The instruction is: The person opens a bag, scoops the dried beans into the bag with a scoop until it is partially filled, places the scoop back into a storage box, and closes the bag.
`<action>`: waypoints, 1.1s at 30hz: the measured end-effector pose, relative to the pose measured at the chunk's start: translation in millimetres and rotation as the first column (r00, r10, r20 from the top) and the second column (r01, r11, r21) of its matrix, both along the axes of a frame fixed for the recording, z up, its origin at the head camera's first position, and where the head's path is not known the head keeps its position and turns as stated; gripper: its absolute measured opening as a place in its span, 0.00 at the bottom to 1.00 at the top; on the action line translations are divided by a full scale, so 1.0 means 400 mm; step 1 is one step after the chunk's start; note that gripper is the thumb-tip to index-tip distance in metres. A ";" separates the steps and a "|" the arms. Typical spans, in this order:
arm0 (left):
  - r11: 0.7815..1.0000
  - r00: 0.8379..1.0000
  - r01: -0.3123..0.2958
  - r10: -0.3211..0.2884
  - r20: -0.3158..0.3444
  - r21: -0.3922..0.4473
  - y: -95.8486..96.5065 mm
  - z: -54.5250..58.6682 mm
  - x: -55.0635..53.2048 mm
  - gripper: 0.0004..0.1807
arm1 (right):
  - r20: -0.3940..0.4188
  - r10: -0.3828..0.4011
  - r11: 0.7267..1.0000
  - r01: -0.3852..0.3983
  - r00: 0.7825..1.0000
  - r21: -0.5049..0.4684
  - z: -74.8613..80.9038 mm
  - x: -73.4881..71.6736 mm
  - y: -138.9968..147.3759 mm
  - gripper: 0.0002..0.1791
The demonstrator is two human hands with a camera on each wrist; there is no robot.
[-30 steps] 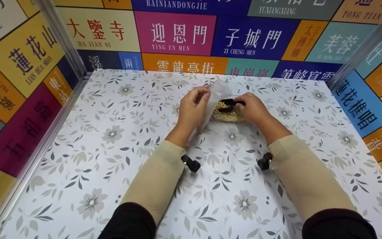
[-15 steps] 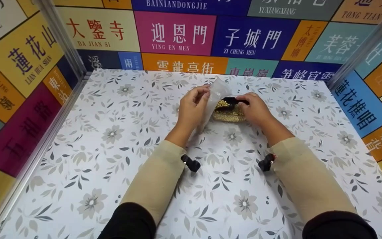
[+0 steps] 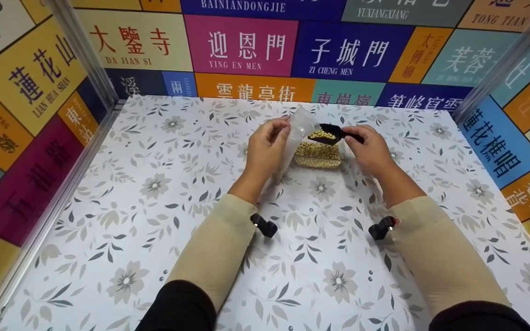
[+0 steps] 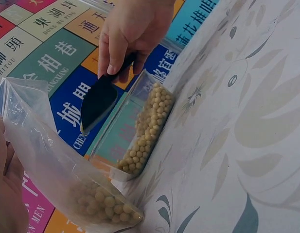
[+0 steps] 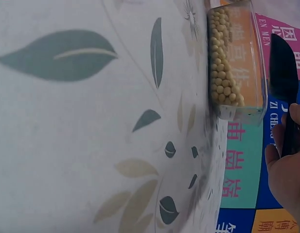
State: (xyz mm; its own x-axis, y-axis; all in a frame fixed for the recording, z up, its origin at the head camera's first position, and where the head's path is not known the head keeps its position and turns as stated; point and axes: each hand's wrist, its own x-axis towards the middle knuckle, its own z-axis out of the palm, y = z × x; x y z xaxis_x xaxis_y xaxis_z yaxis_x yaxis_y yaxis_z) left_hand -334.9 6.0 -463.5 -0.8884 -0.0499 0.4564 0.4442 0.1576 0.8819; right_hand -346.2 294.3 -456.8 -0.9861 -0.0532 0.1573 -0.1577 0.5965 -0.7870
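The small black scoop with a flat-sided blade (image 4: 98, 103), just above and right of centre in the head view, carries a heap of round pale-yellow beans (image 3: 324, 134). I'd judge it light and stiff, best held by its handle and kept level, since dry beans will likely roll off. The right hand (image 3: 368, 147) grips that handle between thumb and fingers. Below the scoop sits the clear, rectangular, hard-sided box (image 5: 247, 63), partly filled with beans; its smooth walls look slippery and probably crack if knocked, so I'd steady it by both sides. Just left of it hangs the translucent soft plastic bag (image 4: 43, 131), beans gathered in its bottom corner; limp, it would want holding at the mouth. The left hand (image 3: 265, 149) pinches its upper edge. I can't tell whether scoop and bag touch. Around them spreads the white leaf-patterned tabletop (image 3: 306, 271), with colourful lettered panels (image 3: 242, 46) across the top of the frame.
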 end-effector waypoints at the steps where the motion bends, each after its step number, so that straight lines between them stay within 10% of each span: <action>1: 1.000 1.000 0.000 0.000 0.001 0.000 0.001 0.000 0.000 0.06 | -0.011 -0.007 1.000 0.007 1.000 -0.003 0.003 0.002 0.002 0.20; 19: 0.999 0.999 0.023 -0.022 -0.023 0.028 0.002 0.003 0.007 0.07 | -0.127 -0.119 0.992 0.123 0.985 0.025 0.171 0.035 -0.027 0.22; 33: 0.999 1.000 0.000 0.000 0.002 0.043 0.005 0.007 0.008 0.05 | -0.373 0.064 0.963 0.040 0.926 0.265 0.221 0.083 -0.077 0.18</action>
